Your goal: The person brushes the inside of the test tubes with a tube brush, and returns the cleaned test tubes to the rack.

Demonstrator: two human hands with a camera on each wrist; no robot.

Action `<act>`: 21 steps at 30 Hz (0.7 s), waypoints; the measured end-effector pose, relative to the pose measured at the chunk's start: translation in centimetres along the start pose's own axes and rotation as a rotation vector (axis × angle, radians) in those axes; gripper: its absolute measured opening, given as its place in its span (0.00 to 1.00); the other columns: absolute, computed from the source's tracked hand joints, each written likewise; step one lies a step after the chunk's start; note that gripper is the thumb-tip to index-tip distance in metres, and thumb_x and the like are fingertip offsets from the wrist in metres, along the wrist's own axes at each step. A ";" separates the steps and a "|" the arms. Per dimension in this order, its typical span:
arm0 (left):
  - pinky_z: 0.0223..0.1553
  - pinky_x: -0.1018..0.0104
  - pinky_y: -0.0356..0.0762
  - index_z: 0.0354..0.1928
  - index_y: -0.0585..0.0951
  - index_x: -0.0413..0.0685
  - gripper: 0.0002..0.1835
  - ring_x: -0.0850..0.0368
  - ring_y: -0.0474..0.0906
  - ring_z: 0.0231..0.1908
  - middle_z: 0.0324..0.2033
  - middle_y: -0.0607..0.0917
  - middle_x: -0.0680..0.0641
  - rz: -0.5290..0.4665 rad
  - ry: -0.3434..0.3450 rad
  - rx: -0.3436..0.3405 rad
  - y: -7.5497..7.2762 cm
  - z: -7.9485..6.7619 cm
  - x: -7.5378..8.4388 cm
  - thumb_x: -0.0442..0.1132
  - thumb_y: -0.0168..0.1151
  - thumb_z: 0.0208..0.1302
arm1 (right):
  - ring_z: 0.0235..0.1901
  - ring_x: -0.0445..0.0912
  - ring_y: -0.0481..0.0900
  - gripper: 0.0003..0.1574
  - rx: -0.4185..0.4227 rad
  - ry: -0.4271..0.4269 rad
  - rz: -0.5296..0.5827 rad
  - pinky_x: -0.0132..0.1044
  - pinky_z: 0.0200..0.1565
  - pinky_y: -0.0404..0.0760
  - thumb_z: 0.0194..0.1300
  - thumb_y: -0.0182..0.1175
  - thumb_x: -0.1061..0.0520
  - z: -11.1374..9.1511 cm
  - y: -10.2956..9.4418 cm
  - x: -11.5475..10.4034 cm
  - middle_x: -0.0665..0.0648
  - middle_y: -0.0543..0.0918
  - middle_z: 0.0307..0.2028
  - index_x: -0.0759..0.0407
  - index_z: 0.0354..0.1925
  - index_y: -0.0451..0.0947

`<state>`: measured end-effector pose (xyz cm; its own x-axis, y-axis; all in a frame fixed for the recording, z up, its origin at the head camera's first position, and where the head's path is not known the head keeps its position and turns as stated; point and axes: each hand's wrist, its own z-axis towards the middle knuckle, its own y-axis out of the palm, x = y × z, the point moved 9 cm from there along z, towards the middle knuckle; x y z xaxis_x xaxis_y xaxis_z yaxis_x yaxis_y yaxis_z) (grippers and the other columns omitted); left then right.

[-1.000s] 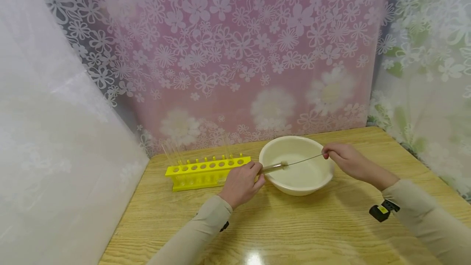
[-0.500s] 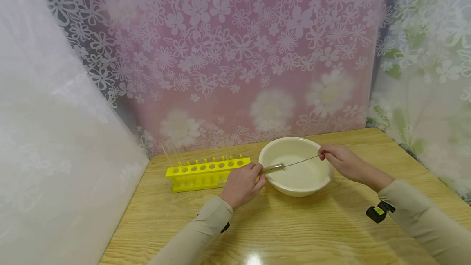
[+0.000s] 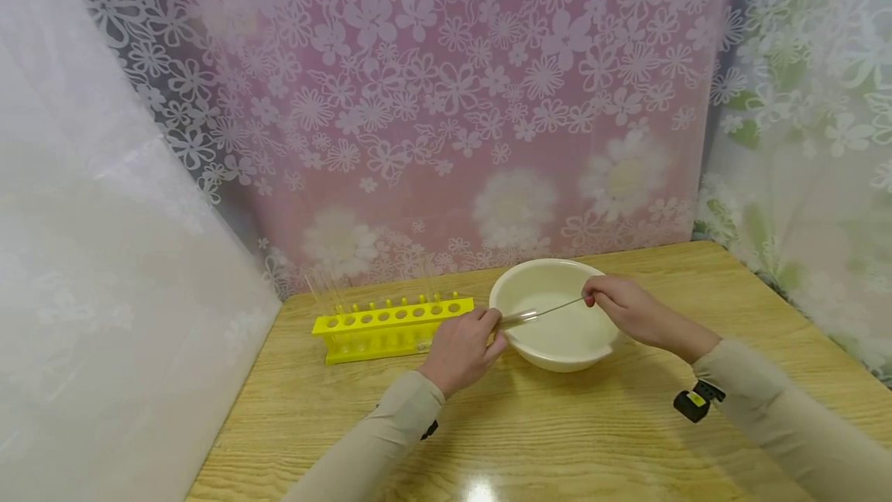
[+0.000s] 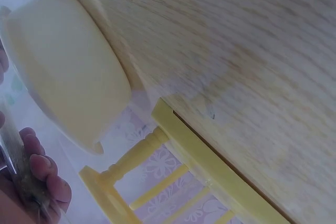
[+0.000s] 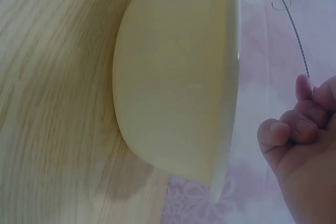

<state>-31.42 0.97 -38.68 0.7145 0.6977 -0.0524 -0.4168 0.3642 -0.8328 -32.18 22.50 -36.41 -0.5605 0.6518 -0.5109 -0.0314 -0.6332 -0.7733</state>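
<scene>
My left hand grips a clear glass test tube, tilted with its mouth over the cream basin. A thin twisted-wire test tube brush runs into that mouth. Its bristles show as a brownish mass inside the tube in the left wrist view. My right hand pinches the wire's outer end above the basin's right side. In the right wrist view the twisted wire stretches from the fingertips towards the tube. The tube's closed end is largely covered by the left fingers.
A yellow test tube rack stands left of the basin, partly behind my left hand. Several clear test tubes stand in it. The wooden table meets flowered curtains at the back and sides.
My right hand has moved left, towards the tube, sliding the brush deeper. Bristles that stuck out of the mouth are now inside. The left hand has hardly moved.
</scene>
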 end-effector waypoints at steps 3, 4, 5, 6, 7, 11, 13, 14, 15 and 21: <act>0.18 0.75 0.59 0.38 0.78 0.55 0.06 0.68 0.64 0.19 0.28 0.79 0.56 0.002 -0.003 0.001 0.1 0.0 0.1 0.46 0.54 0.71 | 0.33 0.41 0.69 0.14 -0.014 0.000 0.004 0.35 0.36 0.68 0.77 0.43 0.67 0.2 0.6 -0.2 0.55 0.78 0.34 0.59 0.36 0.74; 0.18 0.75 0.59 0.38 0.78 0.55 0.06 0.68 0.64 0.19 0.28 0.79 0.56 0.002 -0.002 0.001 0.1 0.0 0.1 0.46 0.54 0.71 | 0.33 0.42 0.69 0.14 -0.021 0.001 0.006 0.35 0.36 0.68 0.77 0.43 0.67 0.3 0.9 -0.3 0.55 0.78 0.34 0.60 0.37 0.74; 0.18 0.75 0.59 0.38 0.78 0.55 0.06 0.67 0.65 0.19 0.28 0.79 0.56 0.003 -0.001 0.000 0.1 -0.1 0.1 0.46 0.54 0.71 | 0.33 0.42 0.69 0.14 -0.022 0.002 0.008 0.35 0.36 0.68 0.77 0.43 0.67 0.4 1.0 -0.3 0.55 0.78 0.34 0.60 0.37 0.74; 0.18 0.75 0.59 0.39 0.78 0.55 0.06 0.67 0.65 0.19 0.28 0.79 0.55 0.003 -0.001 0.000 0.1 -0.1 0.2 0.46 0.54 0.71 | 0.33 0.42 0.69 0.14 -0.022 -0.001 0.006 0.35 0.36 0.68 0.76 0.43 0.67 0.5 1.2 -0.4 0.54 0.78 0.34 0.60 0.36 0.74; 0.18 0.75 0.59 0.39 0.78 0.55 0.06 0.67 0.65 0.19 0.28 0.79 0.55 0.002 -0.001 -0.001 0.1 -0.1 0.2 0.46 0.53 0.71 | 0.33 0.42 0.69 0.14 -0.021 -0.002 0.006 0.35 0.36 0.68 0.76 0.43 0.67 0.5 1.3 -0.5 0.53 0.78 0.34 0.60 0.36 0.74; 0.19 0.75 0.60 0.39 0.78 0.55 0.07 0.67 0.65 0.19 0.28 0.79 0.55 -0.007 0.000 0.002 0.1 -0.1 0.3 0.46 0.54 0.71 | 0.34 0.42 0.69 0.15 -0.011 -0.015 0.016 0.35 0.36 0.68 0.75 0.44 0.69 0.7 1.7 -1.0 0.51 0.77 0.33 0.59 0.35 0.74; 0.19 0.75 0.60 0.38 0.78 0.55 0.06 0.67 0.65 0.19 0.27 0.78 0.55 -0.010 0.001 0.007 0.0 -0.1 0.3 0.46 0.54 0.71 | 0.34 0.42 0.69 0.15 -0.015 -0.024 0.033 0.35 0.36 0.68 0.75 0.43 0.69 0.8 1.9 -1.3 0.52 0.77 0.33 0.59 0.35 0.74; 0.19 0.75 0.59 0.37 0.77 0.55 0.06 0.67 0.64 0.18 0.27 0.78 0.55 -0.010 0.003 0.008 0.0 -0.1 0.4 0.46 0.54 0.71 | 0.34 0.42 0.69 0.15 -0.020 -0.028 0.041 0.35 0.36 0.68 0.75 0.43 0.69 0.8 2.0 -1.4 0.53 0.78 0.33 0.59 0.36 0.74; 0.18 0.75 0.59 0.37 0.77 0.55 0.06 0.67 0.64 0.18 0.26 0.78 0.56 -0.010 0.003 0.009 0.0 -0.1 0.4 0.46 0.54 0.71 | 0.34 0.42 0.69 0.14 -0.025 -0.033 0.045 0.35 0.36 0.68 0.76 0.43 0.69 0.8 2.1 -1.6 0.54 0.78 0.33 0.60 0.36 0.74; 0.18 0.76 0.58 0.40 0.78 0.54 0.07 0.67 0.64 0.18 0.27 0.79 0.55 -0.016 0.004 -0.008 0.1 0.1 0.6 0.46 0.53 0.71 | 0.34 0.42 0.69 0.14 -0.039 -0.036 0.034 0.35 0.37 0.69 0.75 0.43 0.69 1.0 2.8 -1.8 0.54 0.78 0.33 0.60 0.36 0.74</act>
<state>-31.05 1.50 -38.73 0.7233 0.6893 -0.0415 -0.4009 0.3704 -0.8379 -32.06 19.16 -37.30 -0.5897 0.6146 -0.5240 0.0196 -0.6377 -0.7701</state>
